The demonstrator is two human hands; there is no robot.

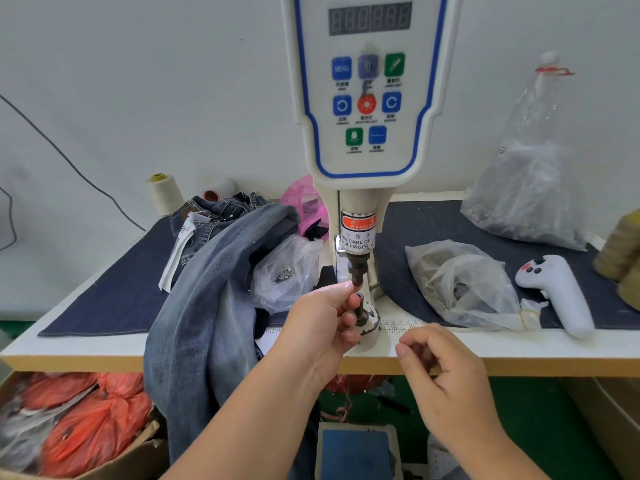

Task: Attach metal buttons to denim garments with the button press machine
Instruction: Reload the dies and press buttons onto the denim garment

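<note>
At the table's front edge, the left hand (pixel 323 317) pinches narrowly at the upright gap between the press machine (pixel 360 216) dies, while the jeans (pixel 207 289) lie just left of it, nearer than the loosely curled right hand (pixel 440 368).

The blue button (pixel 341 68) on the machine panel (pixel 369 91) reads "MENU", the warning sticker (pixel 357 233) reads "WARNING" and "TAKE CARE OF YOUR FINGER", and the ruler (pixel 403 327) shows 18.
</note>
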